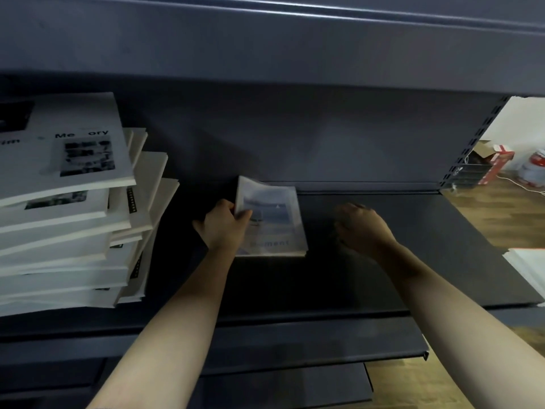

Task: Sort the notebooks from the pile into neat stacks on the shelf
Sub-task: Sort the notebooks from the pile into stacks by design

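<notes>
A small notebook (275, 222) with a pale blue picture cover lies on the dark shelf board (413, 261), near the back wall. My left hand (225, 227) grips its left edge, thumb on the cover, and that edge is lifted slightly. My right hand (361, 228) hovers to the right of the notebook with fingers loosely curled, holding nothing. A tall, untidy pile of white notebooks (67, 208) with black-and-white photo covers fills the left end of the same shelf.
An upper shelf (265, 39) overhangs the space. A lower shelf edge (324, 343) juts out below my arms. More white notebooks (528, 270) show at the right edge. Beyond the shelf's slotted upright lie a wooden floor, a red box (495, 160) and a wire basket.
</notes>
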Available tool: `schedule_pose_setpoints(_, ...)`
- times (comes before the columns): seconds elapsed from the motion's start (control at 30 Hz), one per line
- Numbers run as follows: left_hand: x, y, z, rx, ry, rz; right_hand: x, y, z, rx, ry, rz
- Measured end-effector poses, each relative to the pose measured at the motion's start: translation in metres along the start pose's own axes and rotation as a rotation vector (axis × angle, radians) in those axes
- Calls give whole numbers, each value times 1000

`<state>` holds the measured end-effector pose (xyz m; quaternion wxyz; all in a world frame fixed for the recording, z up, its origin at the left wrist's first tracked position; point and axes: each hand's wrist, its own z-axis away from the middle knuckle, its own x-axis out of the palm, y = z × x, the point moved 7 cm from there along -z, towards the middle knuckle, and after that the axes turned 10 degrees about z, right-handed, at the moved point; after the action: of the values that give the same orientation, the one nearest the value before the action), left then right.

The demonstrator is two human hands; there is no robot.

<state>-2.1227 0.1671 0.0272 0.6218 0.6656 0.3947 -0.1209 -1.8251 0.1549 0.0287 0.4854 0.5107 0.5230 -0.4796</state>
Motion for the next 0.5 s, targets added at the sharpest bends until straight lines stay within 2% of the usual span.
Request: schedule_pose_setpoints(0.5, 2, -2, 1, -19, 57, -149, -6, -5, 1, -20, 46, -109)
